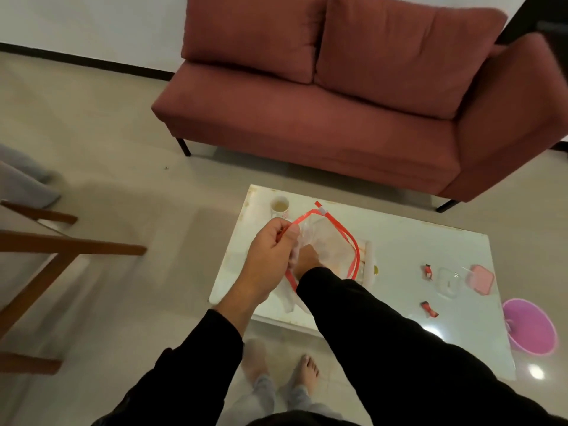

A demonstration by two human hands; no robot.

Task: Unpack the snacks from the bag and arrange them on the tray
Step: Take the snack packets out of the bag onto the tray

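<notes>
A clear plastic bag with a red rim is held open above the white low table. My left hand pinches the bag's red rim at its left side. My right hand reaches down inside the bag; its fingers are hidden by the plastic. A white tray shows partly behind the bag's right side. Two small red snack packets lie on the table to the right.
A paper cup stands at the table's far left. A clear container and its pink lid lie at the right. A pink bucket sits on the floor right, a red sofa behind, wooden furniture left.
</notes>
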